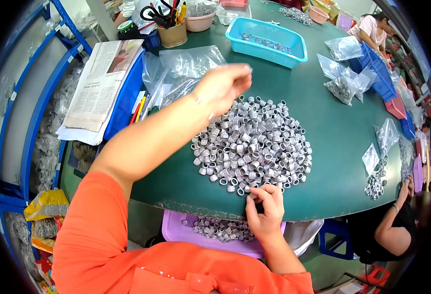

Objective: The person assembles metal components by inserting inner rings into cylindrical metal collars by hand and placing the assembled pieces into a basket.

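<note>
A large pile of small grey metal rings (254, 144) lies on the green table (337, 171). My left hand (223, 88) is raised over the pile's upper left side, fingers bent together; a small grey piece seems to show at its fingertips, too small to make out. At the pile's front edge, my right hand (266, 208) pinches with thumb and index finger beside the nearest rings. What that pinch holds, if anything, is too small to tell. Beyond the pile stands a light blue basket (293, 61) with several rings spread on its bottom.
Below the table edge is a purple basket (176, 230) of rings. Plastic bags (191, 61), a newspaper (95, 88) and a pot of tools (173, 36) are at the left. Two people (372, 32) (394, 230) work at the right, near bags and a blue tray (376, 71).
</note>
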A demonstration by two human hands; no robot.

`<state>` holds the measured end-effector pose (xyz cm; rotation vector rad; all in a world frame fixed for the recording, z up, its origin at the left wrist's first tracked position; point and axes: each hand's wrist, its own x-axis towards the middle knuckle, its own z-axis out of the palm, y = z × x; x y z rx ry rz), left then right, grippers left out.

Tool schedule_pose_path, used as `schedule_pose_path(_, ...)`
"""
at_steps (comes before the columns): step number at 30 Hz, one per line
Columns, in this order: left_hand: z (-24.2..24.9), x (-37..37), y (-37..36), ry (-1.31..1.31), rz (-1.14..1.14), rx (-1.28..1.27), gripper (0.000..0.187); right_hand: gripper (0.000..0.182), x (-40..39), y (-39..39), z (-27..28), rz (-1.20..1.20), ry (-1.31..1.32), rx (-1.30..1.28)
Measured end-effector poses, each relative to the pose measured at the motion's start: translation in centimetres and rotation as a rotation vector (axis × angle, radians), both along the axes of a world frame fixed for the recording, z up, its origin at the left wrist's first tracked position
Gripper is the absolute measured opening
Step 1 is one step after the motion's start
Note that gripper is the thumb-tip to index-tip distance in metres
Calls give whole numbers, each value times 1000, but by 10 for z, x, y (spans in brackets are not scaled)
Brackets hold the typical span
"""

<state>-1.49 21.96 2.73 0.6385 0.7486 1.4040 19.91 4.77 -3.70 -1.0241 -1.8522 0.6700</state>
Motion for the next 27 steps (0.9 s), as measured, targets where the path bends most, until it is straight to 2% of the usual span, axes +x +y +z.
schedule_pose_path(2, 11, 8, 48, 71, 142, -33, 8, 25, 0, -1, 2, 5, 94, -103)
schedule_pose_path(3, 15, 8, 70, 45, 198, -35, 12, 26, 1, -1, -4, 3, 115, -68)
schedule_pose_path(4, 13, 5, 93, -112, 213, 5, 16, 26, 2, 1, -3, 1, 112, -71)
schedule_pose_path(5, 13, -3, 112, -164, 192, 11, 18, 27, 2, 4, -1, -3, 49, 14)
schedule_pose_path(6, 15, -6, 116, -216, 170, 15, 19, 27, 3, 5, 0, -7, -16, 97)
schedule_pose_path(9, 5, -12, 111, -198, 210, -46, 26, 26, 5, 4, -1, -46, 20, 35)
schedule_pose_path(10, 8, -10, 98, -198, 210, -66, 26, 26, 6, 4, -2, -56, 31, 21)
schedule_pose_path(12, 5, -2, 57, 91, 246, -11, 31, 25, 8, 6, -4, -55, 5, 98)
schedule_pose_path(14, 5, 2, 8, 280, 178, 61, 32, 26, 8, 8, -9, -16, 107, 100)
schedule_pose_path(18, 8, 19, -104, 512, 13, 251, 29, 34, 10, 2, -7, -3, 230, -62)
schedule_pose_path(20, 6, 29, -153, 593, -41, 192, 27, 30, 12, 2, -5, 146, 465, -263)
schedule_pose_path(21, -6, 32, -171, 651, -27, 264, 27, 25, 10, -3, -3, 219, 788, -575)
schedule_pose_path(22, -22, 34, -184, 713, -16, 344, 28, 21, 13, -4, 1, 305, 934, -811)
schedule_pose_path(24, -37, 36, -204, 758, -88, 360, 29, 20, 15, -7, 2, 363, 1034, -1028)
schedule_pose_path(27, -53, 47, -220, 716, -68, 285, 29, 19, 16, -15, -5, 447, 1104, -1195)
